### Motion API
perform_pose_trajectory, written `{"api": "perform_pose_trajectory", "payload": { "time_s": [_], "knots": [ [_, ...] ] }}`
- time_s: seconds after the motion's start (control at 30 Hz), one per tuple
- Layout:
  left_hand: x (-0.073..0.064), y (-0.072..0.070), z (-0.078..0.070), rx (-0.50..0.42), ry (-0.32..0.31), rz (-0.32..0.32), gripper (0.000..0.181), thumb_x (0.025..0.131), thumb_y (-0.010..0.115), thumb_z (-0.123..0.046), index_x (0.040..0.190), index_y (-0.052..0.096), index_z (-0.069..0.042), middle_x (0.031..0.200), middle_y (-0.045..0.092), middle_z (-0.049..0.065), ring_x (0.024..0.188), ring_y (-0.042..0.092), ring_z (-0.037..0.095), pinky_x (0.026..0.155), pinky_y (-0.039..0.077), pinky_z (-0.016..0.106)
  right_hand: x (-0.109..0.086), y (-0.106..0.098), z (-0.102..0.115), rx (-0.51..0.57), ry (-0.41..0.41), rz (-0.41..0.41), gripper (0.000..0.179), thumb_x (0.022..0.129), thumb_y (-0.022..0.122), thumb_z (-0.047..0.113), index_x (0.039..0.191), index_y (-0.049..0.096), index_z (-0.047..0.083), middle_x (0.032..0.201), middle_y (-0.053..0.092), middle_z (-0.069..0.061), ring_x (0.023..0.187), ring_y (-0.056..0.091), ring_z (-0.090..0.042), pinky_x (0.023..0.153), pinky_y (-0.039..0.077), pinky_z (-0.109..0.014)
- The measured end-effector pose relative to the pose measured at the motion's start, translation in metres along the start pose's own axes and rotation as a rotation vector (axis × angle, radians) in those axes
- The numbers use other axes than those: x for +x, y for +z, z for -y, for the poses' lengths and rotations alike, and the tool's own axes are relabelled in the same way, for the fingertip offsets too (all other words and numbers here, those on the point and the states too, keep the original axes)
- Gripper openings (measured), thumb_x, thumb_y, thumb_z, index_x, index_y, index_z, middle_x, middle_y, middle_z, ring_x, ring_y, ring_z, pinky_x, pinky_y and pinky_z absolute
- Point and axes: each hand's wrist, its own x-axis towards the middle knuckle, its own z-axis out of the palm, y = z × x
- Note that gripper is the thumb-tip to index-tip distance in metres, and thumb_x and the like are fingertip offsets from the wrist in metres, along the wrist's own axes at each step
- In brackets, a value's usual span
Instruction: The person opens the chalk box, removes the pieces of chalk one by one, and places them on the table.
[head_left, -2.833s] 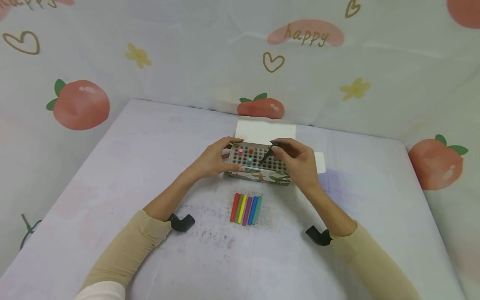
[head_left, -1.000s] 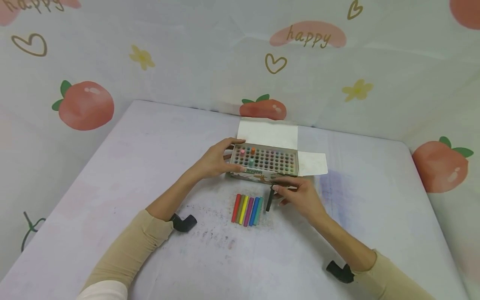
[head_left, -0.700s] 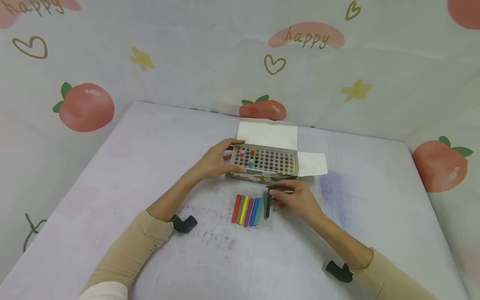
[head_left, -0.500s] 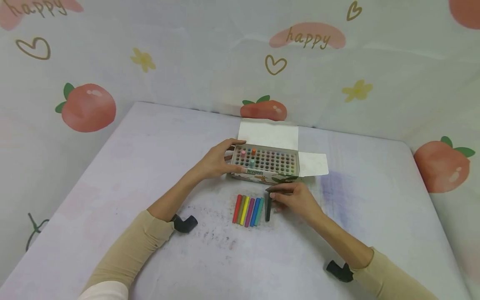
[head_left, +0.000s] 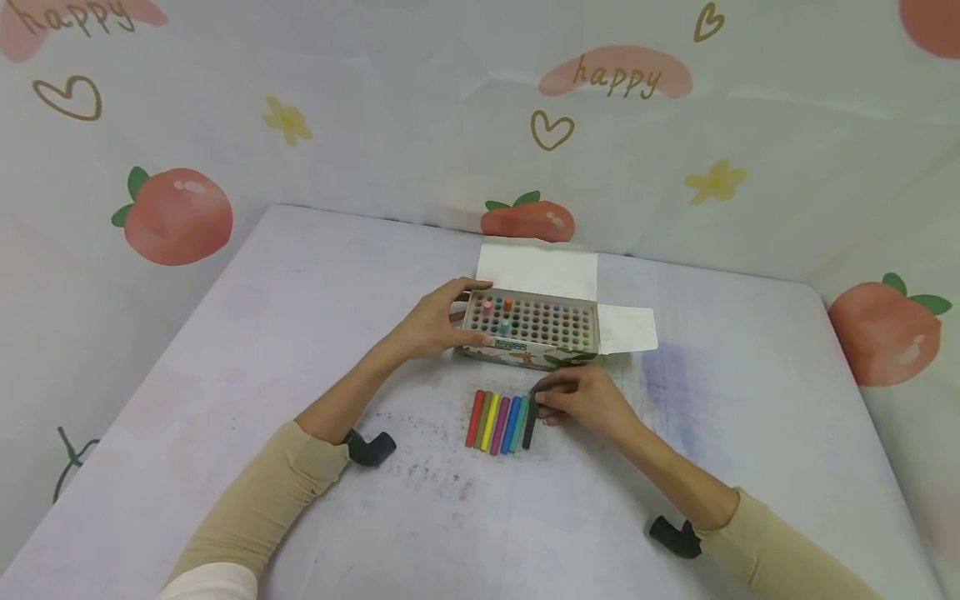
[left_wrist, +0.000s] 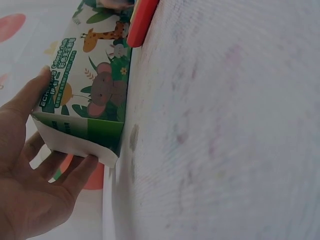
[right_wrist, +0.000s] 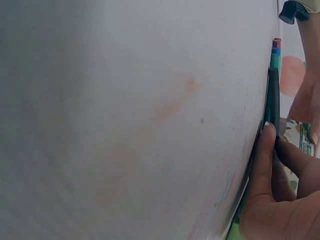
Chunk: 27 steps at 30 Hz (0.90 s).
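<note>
My right hand [head_left: 588,400] pinches the upper end of a black chalk stick [head_left: 529,427]. This stick lies on the table at the right end of a row of coloured sticks, close beside the teal one [head_left: 519,425]. A red stick [head_left: 475,419] is at the row's left end. Behind the row stands a chalk box [left_wrist: 75,75] printed with animals, its top a grid of holes. Pink, orange and pale teal ends poke up from that grid. My left hand [head_left: 435,321] grips the box's left end, thumb on the front edge, fingers at the side flap.
The box's white lid [head_left: 536,267] stands raised at the back, and a side flap [head_left: 627,329] sticks out to the right. Smudges mark the white table [head_left: 420,517]. A fruit-patterned cloth [head_left: 412,108] hangs behind the table's far edge.
My right hand has brought the black chalk stick from the box's holes down to the table, then left against the row's right end. The left hand stays on the box.
</note>
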Motion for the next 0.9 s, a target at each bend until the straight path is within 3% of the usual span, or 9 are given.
{"api": "perform_pose_trajectory", "payload": {
  "time_s": [0.63,0.9],
  "knots": [
    [0.0000,-0.0001,-0.0006,-0.011,-0.002,-0.002,0.080,0.081,0.085,-0.025,0.148,0.043,-0.019,0.151,0.040,0.006,0.139,0.040,0.029,0.109,0.046,0.037,-0.0019,-0.0017,0.0043,-0.079,0.002,0.007,0.022,0.094,0.067,0.004,0.112,0.071,-0.007,0.087,0.074,-0.014,0.076,0.073,-0.023,0.070,0.064,-0.033],
    [-0.0010,-0.0008,-0.0007,-0.012,0.005,0.003,0.081,0.081,0.085,-0.025,0.149,0.043,-0.018,0.152,0.039,0.007,0.139,0.039,0.031,0.110,0.046,0.038,-0.0023,-0.0058,0.0056,-0.122,-0.049,0.027,0.022,0.094,0.067,0.006,0.112,0.071,-0.006,0.087,0.074,-0.015,0.075,0.073,-0.024,0.069,0.064,-0.033]
  ]
}}
